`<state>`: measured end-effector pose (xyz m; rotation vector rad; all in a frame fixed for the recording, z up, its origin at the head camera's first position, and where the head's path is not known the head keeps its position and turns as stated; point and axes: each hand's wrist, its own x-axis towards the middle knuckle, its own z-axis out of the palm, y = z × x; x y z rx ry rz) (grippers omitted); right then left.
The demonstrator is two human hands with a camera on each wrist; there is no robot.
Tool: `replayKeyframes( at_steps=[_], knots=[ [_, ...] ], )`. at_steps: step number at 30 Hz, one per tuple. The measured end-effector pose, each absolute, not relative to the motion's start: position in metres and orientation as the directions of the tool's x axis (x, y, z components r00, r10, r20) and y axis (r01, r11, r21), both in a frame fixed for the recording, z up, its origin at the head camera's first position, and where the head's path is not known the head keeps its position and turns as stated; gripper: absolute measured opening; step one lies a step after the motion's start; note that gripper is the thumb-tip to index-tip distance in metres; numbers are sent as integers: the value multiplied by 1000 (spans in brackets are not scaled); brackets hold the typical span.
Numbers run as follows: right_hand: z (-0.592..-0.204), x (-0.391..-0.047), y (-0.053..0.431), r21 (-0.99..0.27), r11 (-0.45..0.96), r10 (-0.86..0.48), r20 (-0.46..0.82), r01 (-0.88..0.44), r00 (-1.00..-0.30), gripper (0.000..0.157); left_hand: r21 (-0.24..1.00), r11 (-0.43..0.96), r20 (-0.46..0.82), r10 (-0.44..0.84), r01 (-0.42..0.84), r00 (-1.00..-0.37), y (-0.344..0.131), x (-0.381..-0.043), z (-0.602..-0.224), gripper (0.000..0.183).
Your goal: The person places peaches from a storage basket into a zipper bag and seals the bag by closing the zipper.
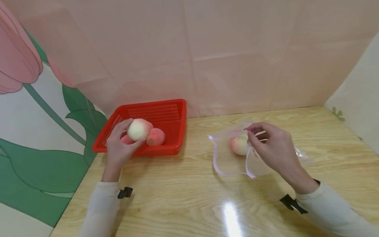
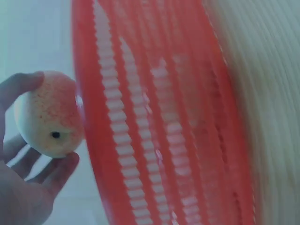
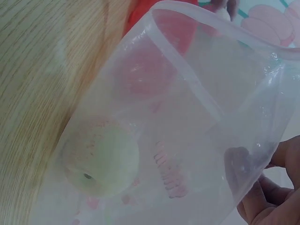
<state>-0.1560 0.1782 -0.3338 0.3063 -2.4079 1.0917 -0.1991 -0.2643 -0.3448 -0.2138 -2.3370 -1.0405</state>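
Observation:
My left hand (image 1: 119, 141) grips a pale peach (image 1: 138, 130) with a pink blush, held up at the near side of the red basket (image 1: 181, 138). In the left wrist view that peach (image 2: 51, 115) shows a small dark hole, and fingers wrap it from both sides. My right hand (image 1: 273, 144) pinches the upper edge of a clear plastic bag (image 1: 228, 166) with a lilac rim, its mouth facing left and held apart. Inside the bag lies another peach (image 1: 238, 145), seen through the film in the right wrist view too.
Pinker peaches (image 1: 156, 137) lie in the basket, partly behind the left hand. Basket and bag both rest on a wood-grain table (image 1: 177, 197). Behind stands a pinkish covered wall (image 1: 237, 59); a tulip-patterned panel (image 1: 44, 164) borders the left side.

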Motion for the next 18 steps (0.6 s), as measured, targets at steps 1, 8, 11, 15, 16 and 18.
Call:
replayKeyframes(
  at_steps=[1,8,11,15,16,18],
  knots=[
    [-334,-156,178,-645,659,-10,507,-387,-862,8,635,682,559,-79,364,-826,-260,-197,-344,69],
    [-333,-156,178,-646,660,-13,501,-384,-865,8,663,622,554,-33,416,-832,-235,-184,-340,67],
    [-333,-156,178,-645,663,-9,500,-380,-866,7,649,628,553,-2,429,-833,-225,-179,-339,68],
    [-332,-155,178,-644,662,-12,503,-384,-864,8,646,637,536,16,421,-844,-214,-173,-339,71],
    [-332,-155,178,-643,662,-12,504,-385,-864,8,657,632,521,15,412,-853,-211,-172,-339,72],
    [-332,-156,178,-643,661,-13,506,-387,-862,7,682,618,490,14,393,-872,-206,-171,-341,73]
  ],
)
